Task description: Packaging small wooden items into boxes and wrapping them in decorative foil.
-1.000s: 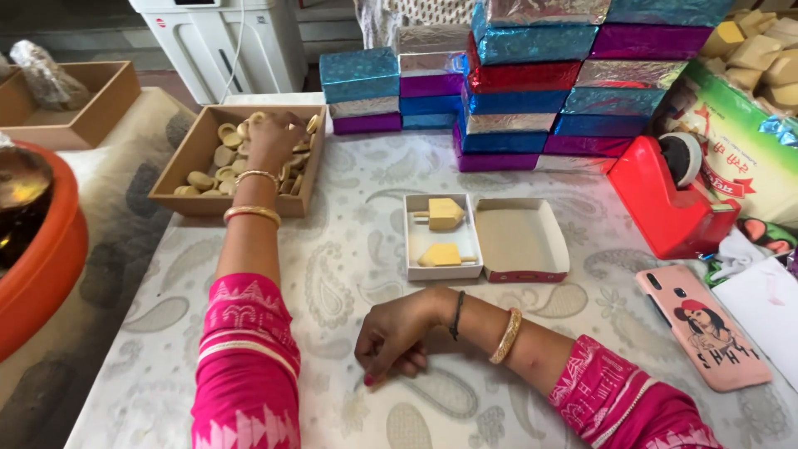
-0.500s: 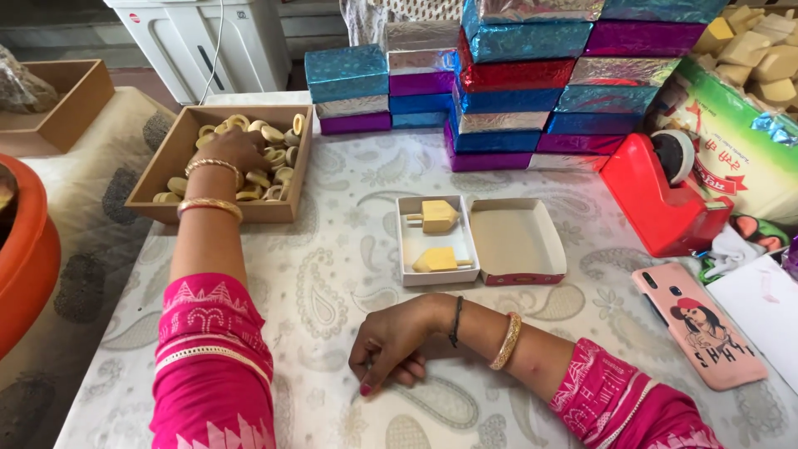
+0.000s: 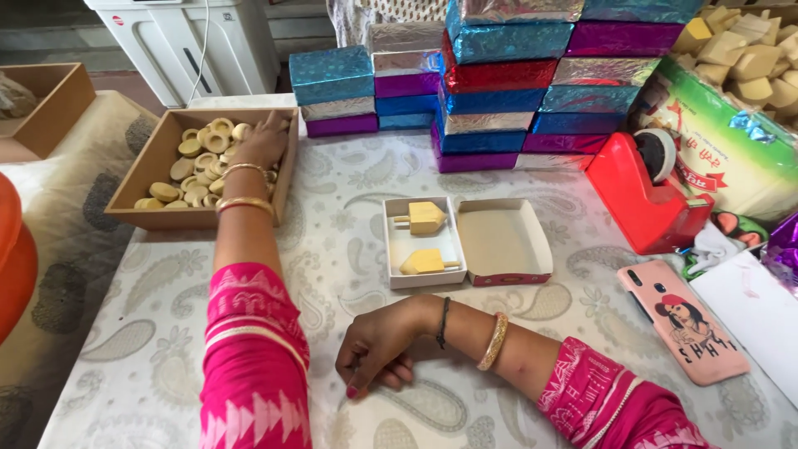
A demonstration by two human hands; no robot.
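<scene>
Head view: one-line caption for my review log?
Left hand reaches into a tray of round pieces; right hand rests near an open white box.

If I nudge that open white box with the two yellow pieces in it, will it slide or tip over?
The white box looks like thin card, shallow and flat-bottomed, so it would probably slide on the patterned tablecloth rather than tip. It seems light: only two yellow pieces lie in it. They rest loose, so they may shift.

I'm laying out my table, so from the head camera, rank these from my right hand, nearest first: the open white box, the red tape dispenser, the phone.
From the right hand:
1. Open white box, just beyond it.
2. Phone, off to the right.
3. Red tape dispenser, far right, farther back.
</scene>
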